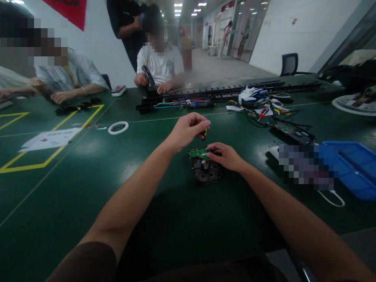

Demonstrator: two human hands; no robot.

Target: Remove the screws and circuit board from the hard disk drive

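A hard disk drive [207, 172] lies on the green table in front of me, its green circuit board [197, 153] facing up along the far end. Over that board, my left hand [190, 129] is closed on a small screwdriver [203, 133] with a black and yellow handle. The screwdriver points down at the board; whether its tip sits in a screw is too small to tell. My right hand [225, 156] grips the drive's right edge, fingertips resting on the circuit board.
Right of the drive lie a second hard drive [293, 133], a blue tray [352, 168] and a pile of gloves [254, 95] and tools. Long black rails [223, 92] with wires run across the far side. A tape roll [118, 127] is at left. Co-workers sit opposite, one holding a power screwdriver [148, 75].
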